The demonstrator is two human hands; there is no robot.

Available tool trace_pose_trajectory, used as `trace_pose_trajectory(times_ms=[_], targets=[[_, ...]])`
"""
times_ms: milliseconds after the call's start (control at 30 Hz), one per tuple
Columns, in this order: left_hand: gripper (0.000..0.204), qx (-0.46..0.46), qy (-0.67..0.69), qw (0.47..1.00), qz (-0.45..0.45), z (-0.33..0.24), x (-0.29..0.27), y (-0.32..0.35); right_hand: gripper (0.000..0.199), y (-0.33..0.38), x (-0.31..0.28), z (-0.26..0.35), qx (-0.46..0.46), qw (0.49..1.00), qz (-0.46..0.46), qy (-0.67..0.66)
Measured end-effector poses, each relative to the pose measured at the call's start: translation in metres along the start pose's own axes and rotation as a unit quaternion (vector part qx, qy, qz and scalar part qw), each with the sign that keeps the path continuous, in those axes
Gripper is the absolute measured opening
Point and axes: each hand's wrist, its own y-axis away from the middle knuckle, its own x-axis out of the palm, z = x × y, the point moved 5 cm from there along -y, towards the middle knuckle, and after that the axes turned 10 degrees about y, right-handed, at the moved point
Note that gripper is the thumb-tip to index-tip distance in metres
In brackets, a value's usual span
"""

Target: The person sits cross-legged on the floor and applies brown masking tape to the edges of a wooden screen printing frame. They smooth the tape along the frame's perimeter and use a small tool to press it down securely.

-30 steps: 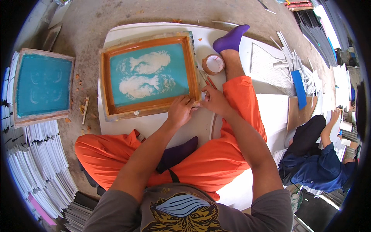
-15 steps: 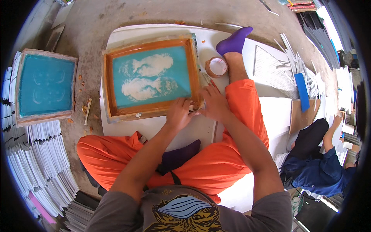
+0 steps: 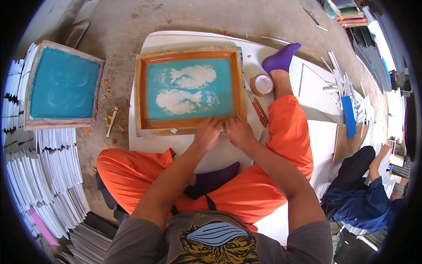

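Note:
A screen-printing frame [image 3: 145, 124] lies flat before me, brown tape along its inner walls, its teal mesh bearing two whitish fish-like shapes. At its near edge, right of the middle, my left hand [image 3: 208, 134] is closed, fingertips bent against the rail. Right beside it my right hand [image 3: 239, 133] is closed too, its fingers on the same edge, the thumbs almost meeting. A small pale bit shows between them; what they pinch is mostly hidden. Past the frame's right side lie a slim red tool [image 3: 260, 111] and a roll of brown tape [image 3: 263, 85].
A second teal screen [image 3: 64, 83] rests on stacked white sheets [image 3: 48, 169] at the left. My sock-covered foot [image 3: 282, 58] is beyond the tape. White strips [image 3: 349, 83] and a blue piece [image 3: 348, 117] lie right. Another person [image 3: 360, 198] sits at the lower right.
My right hand has come down from the frame's right corner to its near edge, beside my left hand. The red tool now shows fully. The whole view has shifted slightly.

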Motion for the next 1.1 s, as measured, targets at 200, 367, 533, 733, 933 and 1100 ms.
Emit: trace_pose_trajectory(times_ms=[200,367,533,733,933,1100], targets=[[0.049,-0.076,-0.048,0.994,0.063,0.046,-0.05,0.04,0.024,-0.009,-0.008,-0.002,-0.005,0.995,0.1,-0.006],[0.058,-0.095,-0.049,0.993,0.047,0.098,-0.093,0.082,0.026,-0.015,-0.012,-0.001,0.024,0.987,0.159,-0.02],[0.067,-0.148,-0.123,0.975,0.109,0.123,-0.145,0.104,0.023,-0.009,-0.012,0.002,0.042,0.989,0.141,0.026],[0.071,-0.157,-0.116,0.976,0.1,0.122,-0.165,0.111,0.036,-0.01,-0.013,0.002,0.032,0.99,0.136,0.01],[0.063,-0.292,-0.096,0.948,-0.081,0.134,-0.22,0.11,0.047,-0.024,-0.015,0.021,0.082,0.98,0.178,-0.038],[0.064,-0.435,-0.03,0.898,-0.065,0.166,-0.221,0.12,0.049,-0.056,-0.03,0.087,0.089,0.984,0.125,-0.095]])
